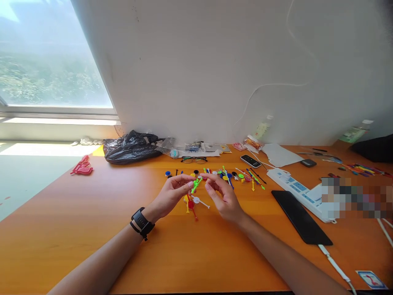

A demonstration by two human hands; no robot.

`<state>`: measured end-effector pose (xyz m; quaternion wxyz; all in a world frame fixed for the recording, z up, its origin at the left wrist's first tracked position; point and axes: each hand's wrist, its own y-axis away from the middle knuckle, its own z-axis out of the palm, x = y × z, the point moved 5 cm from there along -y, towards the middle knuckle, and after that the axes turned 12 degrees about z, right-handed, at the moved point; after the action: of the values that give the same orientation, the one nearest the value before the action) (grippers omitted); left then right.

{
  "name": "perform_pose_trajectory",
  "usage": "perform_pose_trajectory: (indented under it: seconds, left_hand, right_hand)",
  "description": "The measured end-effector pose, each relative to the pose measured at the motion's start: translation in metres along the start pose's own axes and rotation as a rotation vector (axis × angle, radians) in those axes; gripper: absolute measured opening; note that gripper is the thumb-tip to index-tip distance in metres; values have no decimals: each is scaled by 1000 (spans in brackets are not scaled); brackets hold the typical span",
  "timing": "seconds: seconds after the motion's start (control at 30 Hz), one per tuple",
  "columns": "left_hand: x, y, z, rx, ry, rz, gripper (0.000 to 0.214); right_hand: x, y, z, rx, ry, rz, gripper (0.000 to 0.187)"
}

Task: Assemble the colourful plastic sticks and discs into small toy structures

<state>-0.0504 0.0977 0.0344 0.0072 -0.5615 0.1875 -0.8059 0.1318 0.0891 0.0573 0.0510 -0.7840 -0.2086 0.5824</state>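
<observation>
A small green plastic arrow spinner [195, 185] is pinched between the thumb and fingers of my left hand [173, 194], which comes in from the left with a black watch on its wrist. Just right of the spinner is my right hand [225, 198], its fingers curved and apart from the thumb. Whether its index fingertip touches the arrow's end I cannot tell. Below and between the hands, a white arrow spinner [197, 200], a red one [191, 204] and a yellow one [187, 203] lie grouped on the table. Behind the hands are several loose coloured arrows and round discs [241, 176], partly hidden.
The wooden table [147, 262] meets a wall. Along it lie a black plastic bag [132, 147], glasses [194, 159] and a dark remote-like device [251, 161]. To the right are a white power strip [296, 192] and a black phone [301, 217] with a cable. A red plastic object [82, 166] lies left.
</observation>
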Motion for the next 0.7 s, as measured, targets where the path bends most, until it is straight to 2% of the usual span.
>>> perform_pose_trajectory:
  seconds: [0.1, 0.2, 0.27, 0.47, 0.7]
  left_hand:
    - [1, -1, -3, 39, -45, 33, 30]
    - [3, -2, -7, 109, -63, 71, 31]
    - [5, -2, -9, 140, -87, 94, 30]
    - [5, -4, -13, 147, -87, 105, 30]
    - [-4, -12, -30, 178, 105, 57, 35]
  right_hand:
    - [5, 3, 3, -57, -63, 29, 32]
    - [15, 4, 3, -63, -158, 71, 62]
    - [20, 4, 2, -53, -205, 97, 69]
    - [21, 4, 6, -92, -168, 75, 69]
    - [28, 4, 9, -71, -152, 112, 69]
